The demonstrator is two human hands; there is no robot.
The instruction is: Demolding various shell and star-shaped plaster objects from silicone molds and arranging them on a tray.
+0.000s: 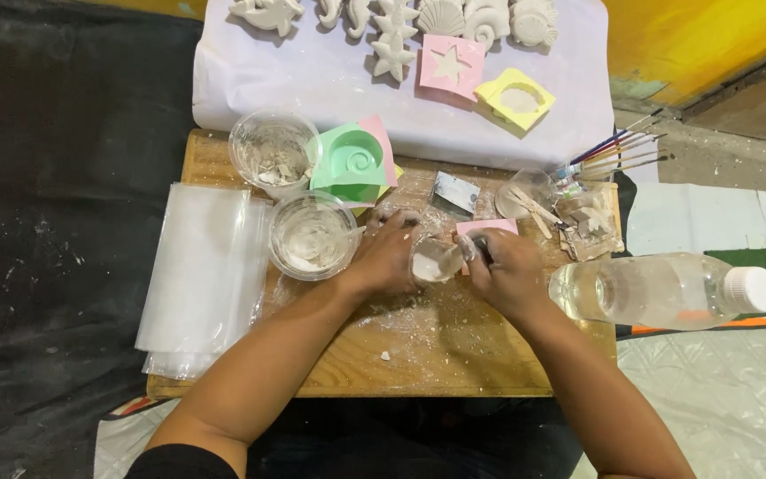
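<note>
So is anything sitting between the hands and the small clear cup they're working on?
Nothing visible does. The left hand already grips the small clear cup from its left side, and the right hand touches its right side, with a dark tool at the fingertips.

Both forearms reach forward from the lower edge of the view and angle inward, so the two hands meet near the middle. The left hand (387,257) lies palm down, fingers curled toward the right, wrist straight. The right hand (503,270) faces it, knuckles up, fingers bent and pinched together at the tips, close to the left fingertips. Both arms are bare below dark sleeves
</note>
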